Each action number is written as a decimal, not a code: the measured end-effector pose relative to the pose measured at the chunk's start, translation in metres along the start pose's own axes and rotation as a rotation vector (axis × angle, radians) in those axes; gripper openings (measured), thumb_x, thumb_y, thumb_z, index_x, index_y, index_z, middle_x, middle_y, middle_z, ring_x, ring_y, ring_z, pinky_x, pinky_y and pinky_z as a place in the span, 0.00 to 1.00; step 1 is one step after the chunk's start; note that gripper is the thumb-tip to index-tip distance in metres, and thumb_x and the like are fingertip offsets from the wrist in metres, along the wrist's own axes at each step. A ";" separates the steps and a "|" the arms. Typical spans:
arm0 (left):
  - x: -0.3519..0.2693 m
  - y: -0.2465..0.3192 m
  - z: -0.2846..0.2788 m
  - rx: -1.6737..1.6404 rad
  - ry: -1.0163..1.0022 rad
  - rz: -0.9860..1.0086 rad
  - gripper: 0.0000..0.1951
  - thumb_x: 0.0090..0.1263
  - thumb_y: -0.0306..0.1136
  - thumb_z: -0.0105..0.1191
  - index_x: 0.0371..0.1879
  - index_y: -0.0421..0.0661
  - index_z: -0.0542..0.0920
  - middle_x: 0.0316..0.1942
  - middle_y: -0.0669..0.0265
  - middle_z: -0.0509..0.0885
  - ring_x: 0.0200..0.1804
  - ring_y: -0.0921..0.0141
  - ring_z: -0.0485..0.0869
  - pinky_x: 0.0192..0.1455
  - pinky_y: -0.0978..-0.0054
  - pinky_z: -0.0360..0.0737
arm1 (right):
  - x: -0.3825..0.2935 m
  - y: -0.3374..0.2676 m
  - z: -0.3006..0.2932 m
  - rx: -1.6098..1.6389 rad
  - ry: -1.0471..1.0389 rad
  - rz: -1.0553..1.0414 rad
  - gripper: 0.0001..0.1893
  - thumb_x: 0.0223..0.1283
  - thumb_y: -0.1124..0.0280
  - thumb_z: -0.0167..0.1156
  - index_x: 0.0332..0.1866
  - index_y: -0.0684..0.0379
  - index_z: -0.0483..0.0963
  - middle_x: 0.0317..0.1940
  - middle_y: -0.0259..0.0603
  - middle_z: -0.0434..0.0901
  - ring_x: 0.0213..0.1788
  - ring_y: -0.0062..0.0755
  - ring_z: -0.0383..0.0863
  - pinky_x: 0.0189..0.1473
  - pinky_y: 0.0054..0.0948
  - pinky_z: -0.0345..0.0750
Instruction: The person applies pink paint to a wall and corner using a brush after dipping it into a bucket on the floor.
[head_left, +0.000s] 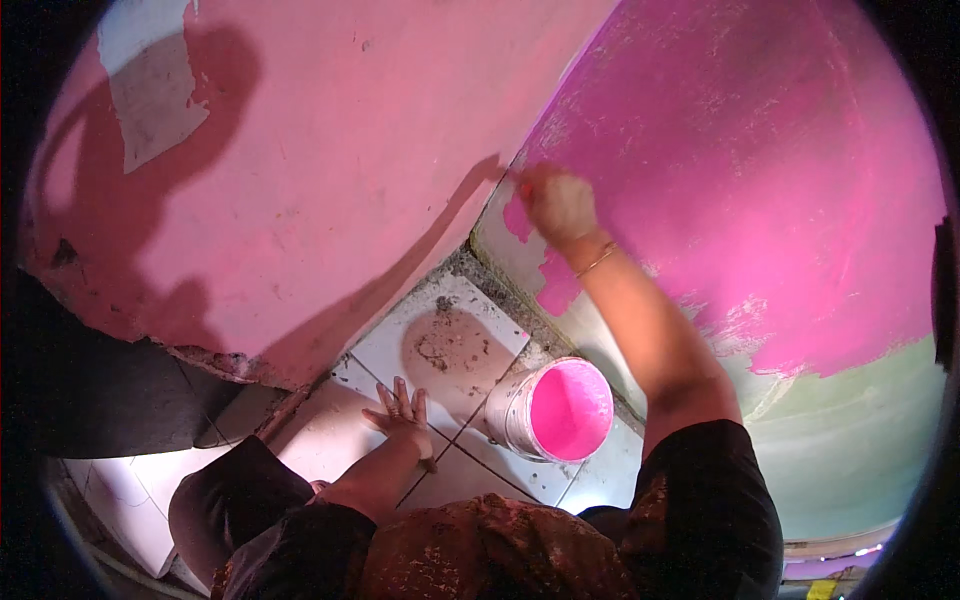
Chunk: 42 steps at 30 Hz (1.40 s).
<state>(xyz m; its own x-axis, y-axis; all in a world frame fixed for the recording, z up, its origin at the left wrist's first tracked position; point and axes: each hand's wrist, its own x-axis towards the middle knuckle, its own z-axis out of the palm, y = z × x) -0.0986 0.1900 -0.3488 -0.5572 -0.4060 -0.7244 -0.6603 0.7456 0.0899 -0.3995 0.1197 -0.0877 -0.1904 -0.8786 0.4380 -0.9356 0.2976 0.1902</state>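
My right hand (564, 204) is up at the corner where two walls meet, closed around a small orange-red object, perhaps a brush handle, that is mostly hidden by the fingers and blurred. It is against the right wall (750, 225), which bears bright magenta paint over a pale green-grey surface. Ragged paint edges lie just below the hand. My left hand (405, 411) has its fingers spread over the white floor tiles (457, 480) and holds nothing. Between my arms stands a white plastic bucket (510, 412) with bright pink paint (562, 412) inside.
A lighter pink wall (337, 150) fills the left side, with a bare whitish patch (161, 97) and a chipped lower edge. A rough, dirty cement strip (510, 300) runs along the foot of the right wall. Dark debris (442, 349) lies on the tiles near the corner.
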 end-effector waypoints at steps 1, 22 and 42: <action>0.000 0.000 -0.002 0.012 -0.026 0.008 0.75 0.33 0.64 0.70 0.71 0.54 0.24 0.70 0.47 0.17 0.70 0.37 0.22 0.56 0.19 0.43 | 0.011 0.003 -0.021 -0.005 0.121 0.004 0.04 0.55 0.67 0.57 0.31 0.53 0.78 0.26 0.44 0.79 0.29 0.46 0.80 0.30 0.42 0.77; -0.016 0.001 -0.017 -0.131 -0.016 0.021 0.52 0.57 0.48 0.55 0.73 0.52 0.32 0.72 0.48 0.21 0.71 0.40 0.22 0.56 0.18 0.34 | -0.029 -0.020 0.064 0.186 0.208 0.143 0.06 0.51 0.71 0.60 0.32 0.61 0.72 0.29 0.48 0.72 0.29 0.51 0.76 0.29 0.43 0.74; 0.009 0.005 0.007 -0.009 -0.018 -0.114 0.36 0.70 0.50 0.37 0.72 0.67 0.34 0.74 0.62 0.24 0.75 0.56 0.27 0.67 0.31 0.40 | 0.033 -0.011 -0.123 -0.231 0.478 -0.116 0.06 0.51 0.71 0.57 0.34 0.59 0.76 0.33 0.43 0.77 0.29 0.43 0.80 0.26 0.37 0.77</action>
<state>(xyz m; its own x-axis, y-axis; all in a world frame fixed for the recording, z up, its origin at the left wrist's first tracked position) -0.1034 0.1940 -0.3600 -0.4691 -0.4783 -0.7424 -0.7234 0.6903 0.0124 -0.3587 0.1330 0.0324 0.1173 -0.6586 0.7433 -0.8424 0.3304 0.4256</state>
